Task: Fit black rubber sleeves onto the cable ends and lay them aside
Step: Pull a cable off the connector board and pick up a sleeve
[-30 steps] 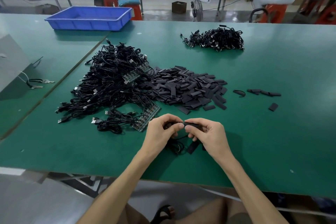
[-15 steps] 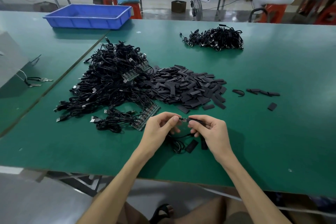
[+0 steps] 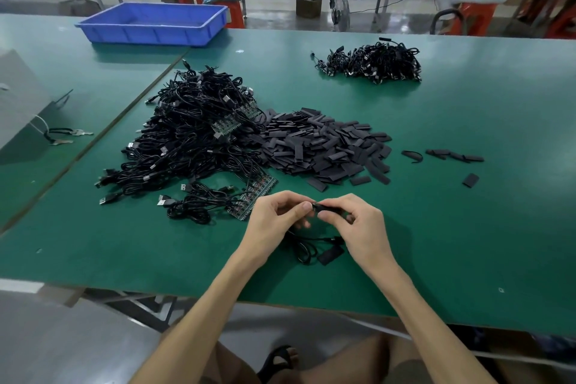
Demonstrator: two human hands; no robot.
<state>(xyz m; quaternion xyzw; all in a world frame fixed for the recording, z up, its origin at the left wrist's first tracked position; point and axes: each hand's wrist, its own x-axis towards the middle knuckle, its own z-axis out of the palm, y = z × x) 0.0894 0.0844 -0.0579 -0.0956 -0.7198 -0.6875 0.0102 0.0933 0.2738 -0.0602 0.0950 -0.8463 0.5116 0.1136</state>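
head view. your left hand (image 3: 274,215) and right hand (image 3: 358,224) meet just above the green table (image 3: 467,227), fingertips nearly touching. the right hand pinches a black rubber sleeve (image 3: 327,207) between thumb and forefinger. the left hand pinches one end of the cable (image 3: 304,249). your fingertips hide the plug and the join, so how far the sleeve sits on it cannot be told. the cable's loop lies below the hands, partly covered by them, with a loose sleeve (image 3: 330,256) beside it. behind, the tangled cable heap (image 3: 199,140) touches the sleeve heap (image 3: 321,146). a smaller cable bundle (image 3: 374,64) lies well apart, its ends too small to make out.
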